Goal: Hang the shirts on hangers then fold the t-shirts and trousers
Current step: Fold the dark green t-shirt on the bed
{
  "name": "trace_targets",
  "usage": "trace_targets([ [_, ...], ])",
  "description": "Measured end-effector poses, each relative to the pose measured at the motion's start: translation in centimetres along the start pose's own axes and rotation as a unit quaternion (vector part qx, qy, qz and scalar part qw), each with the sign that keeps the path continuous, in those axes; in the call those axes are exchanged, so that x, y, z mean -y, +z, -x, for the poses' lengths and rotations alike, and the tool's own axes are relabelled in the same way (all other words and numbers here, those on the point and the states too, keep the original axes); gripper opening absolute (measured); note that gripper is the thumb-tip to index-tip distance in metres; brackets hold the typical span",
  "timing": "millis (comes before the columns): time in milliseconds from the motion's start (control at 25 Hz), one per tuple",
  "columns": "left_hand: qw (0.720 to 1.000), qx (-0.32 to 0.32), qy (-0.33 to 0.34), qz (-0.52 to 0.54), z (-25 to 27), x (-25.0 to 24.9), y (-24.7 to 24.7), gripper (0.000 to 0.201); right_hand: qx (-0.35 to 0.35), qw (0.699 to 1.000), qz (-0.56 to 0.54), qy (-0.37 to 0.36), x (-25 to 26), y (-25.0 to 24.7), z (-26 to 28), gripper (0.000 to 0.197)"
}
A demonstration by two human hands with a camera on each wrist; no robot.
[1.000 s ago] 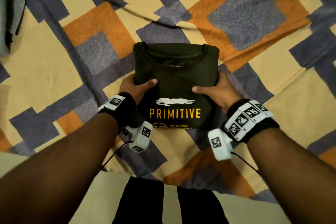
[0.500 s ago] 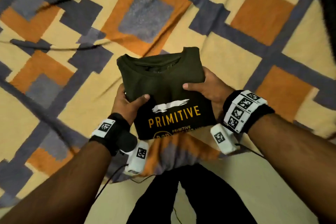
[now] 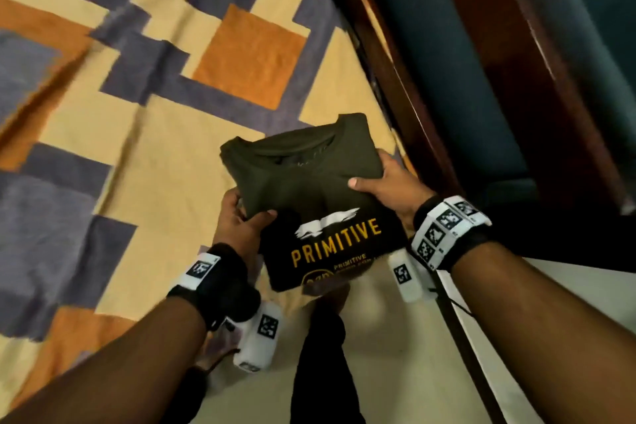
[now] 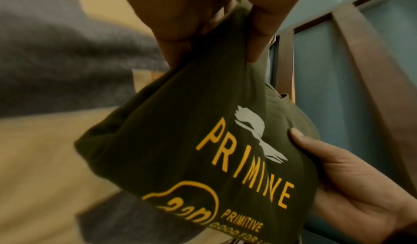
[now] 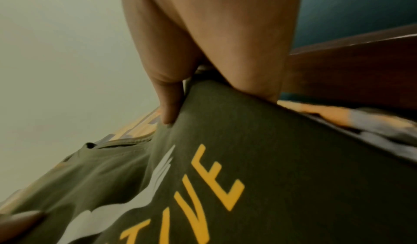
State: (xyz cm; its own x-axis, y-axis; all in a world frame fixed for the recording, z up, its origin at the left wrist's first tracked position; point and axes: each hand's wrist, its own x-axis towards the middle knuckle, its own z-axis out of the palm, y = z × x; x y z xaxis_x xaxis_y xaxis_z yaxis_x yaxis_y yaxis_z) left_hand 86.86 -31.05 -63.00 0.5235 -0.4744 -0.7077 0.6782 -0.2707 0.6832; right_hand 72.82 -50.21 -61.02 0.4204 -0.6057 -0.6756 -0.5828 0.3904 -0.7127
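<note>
A folded dark olive t-shirt (image 3: 309, 196) with yellow PRIMITIVE lettering and a white bird print is held in the air above the bed's near right corner. My left hand (image 3: 241, 217) grips its left edge, thumb on top and fingers underneath. My right hand (image 3: 385, 182) grips the right edge the same way. In the left wrist view the t-shirt (image 4: 203, 149) fills the middle, pinched by my left hand (image 4: 214, 30), with the right hand's thumb (image 4: 300, 137) on the print. In the right wrist view my right hand (image 5: 203, 80) clamps the t-shirt (image 5: 248, 176).
The bed's patchwork sheet (image 3: 137, 148) in yellow, orange and grey-purple spreads to the left. A dark wooden bed frame (image 3: 406, 86) runs along its right side, with a teal wall (image 3: 447, 45) behind it. Pale floor (image 3: 395, 372) and dark trouser legs (image 3: 323, 354) lie below.
Both hands have lifted the folded t-shirt off the sheet and carried it to the right, toward the wooden frame. The view has swung right with it.
</note>
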Motion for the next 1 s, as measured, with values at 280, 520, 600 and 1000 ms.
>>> trace_targets([
  [280,0.991,-0.072,0.047,-0.100,-2.1,4.9,5.8,0.045,-0.127,0.988,0.092,0.004,-3.5,-4.2,-3.8,0.044],
  [520,0.706,-0.026,0.233,-0.669,-0.6,5.6,6.1,0.081,-0.180,0.865,0.430,-0.185,-4.6,-0.4,-1.0,0.042],
  [600,0.637,0.048,0.246,-0.729,-0.9,7.7,7.5,0.086,-0.122,0.826,0.523,-0.172,-6.4,1.2,-1.9,0.052],
  [1000,0.648,0.031,0.150,-0.746,-4.7,6.0,6.1,0.125,-0.112,0.772,0.598,-0.184,-7.0,-1.2,-5.9,0.075],
])
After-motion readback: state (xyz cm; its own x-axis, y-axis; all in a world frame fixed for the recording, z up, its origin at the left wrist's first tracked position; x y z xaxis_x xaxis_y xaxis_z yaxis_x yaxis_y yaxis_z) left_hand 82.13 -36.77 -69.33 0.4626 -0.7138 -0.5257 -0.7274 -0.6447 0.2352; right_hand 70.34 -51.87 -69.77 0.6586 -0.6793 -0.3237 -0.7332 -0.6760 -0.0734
